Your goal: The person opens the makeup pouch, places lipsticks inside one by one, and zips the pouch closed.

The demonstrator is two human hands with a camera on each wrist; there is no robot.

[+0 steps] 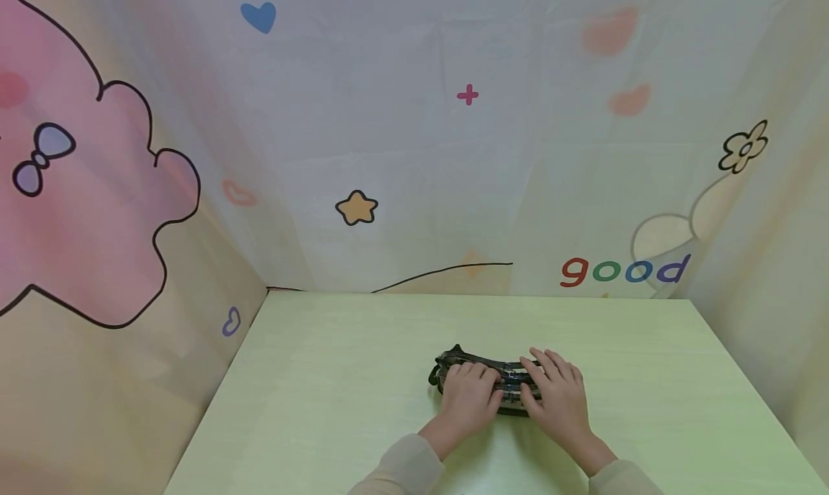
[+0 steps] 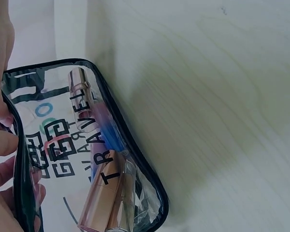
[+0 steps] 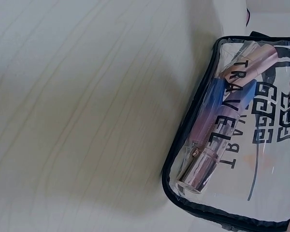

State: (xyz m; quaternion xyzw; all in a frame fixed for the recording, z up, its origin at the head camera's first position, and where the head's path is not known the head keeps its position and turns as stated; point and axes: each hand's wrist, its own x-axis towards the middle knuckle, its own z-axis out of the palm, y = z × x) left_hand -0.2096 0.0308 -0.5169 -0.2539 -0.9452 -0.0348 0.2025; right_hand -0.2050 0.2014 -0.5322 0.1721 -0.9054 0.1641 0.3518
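A clear travel pouch (image 1: 510, 385) with black trim stands on the table, seen from above in the head view. "TRAVEL" is printed on its clear wall (image 2: 53, 193). Inside lie several cosmetic tubes (image 3: 199, 169), with pinkish, rose-gold and blue parts. My left hand (image 1: 468, 396) grips the pouch's upper black edge near its left end, thumb and fingers on either side in the left wrist view. Toward the right end, my right hand (image 1: 558, 396) holds the same edge, fingers on the far side and thumb nearer. Only bits of its fingers show in the right wrist view.
The pale green table (image 1: 311, 394) extends around the pouch on all sides. A printed curtain (image 1: 401, 135) with hearts, a star and the word "good" hangs along the table's back edge and continues down both sides.
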